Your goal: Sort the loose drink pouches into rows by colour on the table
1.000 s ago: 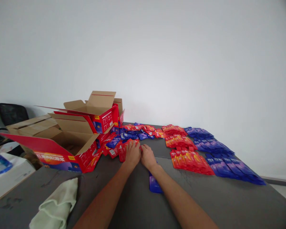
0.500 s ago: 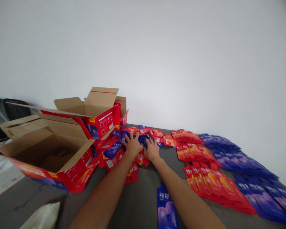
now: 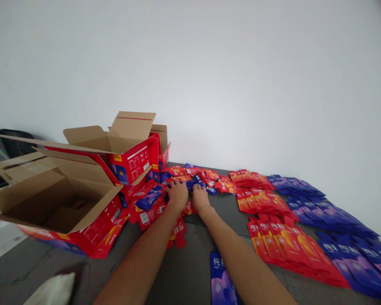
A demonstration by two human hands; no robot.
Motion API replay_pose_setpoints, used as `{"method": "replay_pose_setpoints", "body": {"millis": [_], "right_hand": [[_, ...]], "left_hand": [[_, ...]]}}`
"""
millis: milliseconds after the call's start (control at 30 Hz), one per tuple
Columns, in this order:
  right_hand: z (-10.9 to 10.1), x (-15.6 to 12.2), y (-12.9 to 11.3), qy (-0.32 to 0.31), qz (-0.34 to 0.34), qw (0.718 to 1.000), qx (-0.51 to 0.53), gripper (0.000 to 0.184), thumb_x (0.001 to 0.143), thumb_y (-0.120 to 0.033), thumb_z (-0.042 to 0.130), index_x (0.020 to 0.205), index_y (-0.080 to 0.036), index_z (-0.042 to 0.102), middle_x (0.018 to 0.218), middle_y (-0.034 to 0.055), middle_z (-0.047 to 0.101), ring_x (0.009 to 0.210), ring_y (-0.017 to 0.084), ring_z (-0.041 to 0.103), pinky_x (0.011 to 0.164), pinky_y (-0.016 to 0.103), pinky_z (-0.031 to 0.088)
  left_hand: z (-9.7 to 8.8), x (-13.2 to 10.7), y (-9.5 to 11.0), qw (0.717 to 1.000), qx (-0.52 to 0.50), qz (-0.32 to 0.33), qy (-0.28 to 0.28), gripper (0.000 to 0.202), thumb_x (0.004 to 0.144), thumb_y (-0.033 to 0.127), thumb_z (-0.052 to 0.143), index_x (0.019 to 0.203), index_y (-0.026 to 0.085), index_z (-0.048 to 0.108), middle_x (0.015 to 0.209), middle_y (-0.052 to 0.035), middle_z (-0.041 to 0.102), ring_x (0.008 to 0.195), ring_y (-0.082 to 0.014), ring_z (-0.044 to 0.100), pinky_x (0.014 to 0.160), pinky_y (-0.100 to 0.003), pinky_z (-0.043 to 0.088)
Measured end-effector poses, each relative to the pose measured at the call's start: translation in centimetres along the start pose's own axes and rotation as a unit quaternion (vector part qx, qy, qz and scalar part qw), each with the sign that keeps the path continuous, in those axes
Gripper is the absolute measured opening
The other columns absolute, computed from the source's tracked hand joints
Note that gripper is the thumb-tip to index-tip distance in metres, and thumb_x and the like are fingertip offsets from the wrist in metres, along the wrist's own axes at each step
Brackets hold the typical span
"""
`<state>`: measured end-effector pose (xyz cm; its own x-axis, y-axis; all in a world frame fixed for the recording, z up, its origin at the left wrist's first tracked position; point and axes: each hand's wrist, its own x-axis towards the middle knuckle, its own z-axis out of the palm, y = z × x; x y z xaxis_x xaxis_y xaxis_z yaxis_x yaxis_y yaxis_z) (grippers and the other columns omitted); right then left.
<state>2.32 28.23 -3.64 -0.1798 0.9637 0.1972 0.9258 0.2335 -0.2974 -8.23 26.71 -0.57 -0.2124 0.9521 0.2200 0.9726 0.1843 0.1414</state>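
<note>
In the middle of the head view, both hands reach into a loose heap of red and blue packets on the dark table. My left hand (image 3: 178, 195) has its fingers curled down on blue packets (image 3: 189, 185) at the heap's centre. Close by on the right, my right hand (image 3: 201, 197) is bent around the right side of the same blue packets. The fingertips are partly hidden. Red packets (image 3: 146, 217) and another blue packet (image 3: 150, 198) lie left of my left hand. A single blue packet (image 3: 221, 279) lies under my right forearm.
Open red cartons (image 3: 136, 163) stand stacked at the left, with a larger open carton (image 3: 97, 228) in front. Overlapping rows of red packets (image 3: 285, 243) and blue packets (image 3: 352, 262) cover the right side. A white wall (image 3: 228, 84) rises behind the table (image 3: 190, 271).
My fingers, spread over the heap before, have curled in around the blue packets. The view has shifted slightly, so the cartons appear further left and the packet rows further right.
</note>
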Motion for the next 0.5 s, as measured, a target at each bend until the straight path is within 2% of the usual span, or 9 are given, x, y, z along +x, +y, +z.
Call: {"method": "replay_pose_setpoints", "body": {"millis": [67,167,367,500], "right_hand": [[-0.1,-0.4,-0.1,0.001,-0.005,1.000,0.003,0.046,0.092,-0.005,0.037,0.137,-0.008,0.048,0.137,0.0225,0.050,0.127,0.028,0.044,0.103,0.042,0.036],[-0.5,-0.8,0.2,-0.001,-0.014,1.000,0.018,0.045,0.093,-0.002,0.032,0.133,-0.008,0.051,0.130,0.0209,0.057,0.123,0.025,0.049,0.103,0.039,0.037],[-1.8,-2.2,1.0,0.014,-0.021,0.997,0.074,0.049,0.088,0.002,0.036,0.136,-0.007,0.046,0.128,0.0169,0.060,0.117,0.018,0.056,0.099,0.026,0.040],[-3.2,-3.7,0.3,0.029,-0.012,0.993,0.112,0.046,0.089,0.000,0.036,0.132,-0.009,0.049,0.122,0.0140,0.064,0.111,0.016,0.061,0.091,0.021,0.043]], "left_hand": [[-0.2,-0.4,-0.1,1.000,0.014,0.016,0.003,0.045,0.094,0.018,0.029,0.124,0.020,0.063,0.128,-0.0203,0.056,0.115,-0.0353,0.049,0.088,-0.056,0.044],[-0.6,-0.8,-0.2,0.999,0.025,0.031,0.001,0.043,0.093,0.017,0.031,0.120,0.018,0.065,0.123,-0.0193,0.060,0.115,-0.0332,0.050,0.091,-0.052,0.043],[-2.4,-1.6,-0.1,0.998,0.009,0.053,-0.023,0.038,0.094,0.019,0.035,0.110,0.018,0.069,0.118,-0.0143,0.065,0.117,-0.0296,0.051,0.094,-0.046,0.042],[-4.0,-3.0,-0.4,0.998,0.011,0.058,-0.021,0.037,0.096,0.018,0.034,0.110,0.019,0.067,0.114,-0.0122,0.068,0.113,-0.0287,0.055,0.092,-0.044,0.045]]}}
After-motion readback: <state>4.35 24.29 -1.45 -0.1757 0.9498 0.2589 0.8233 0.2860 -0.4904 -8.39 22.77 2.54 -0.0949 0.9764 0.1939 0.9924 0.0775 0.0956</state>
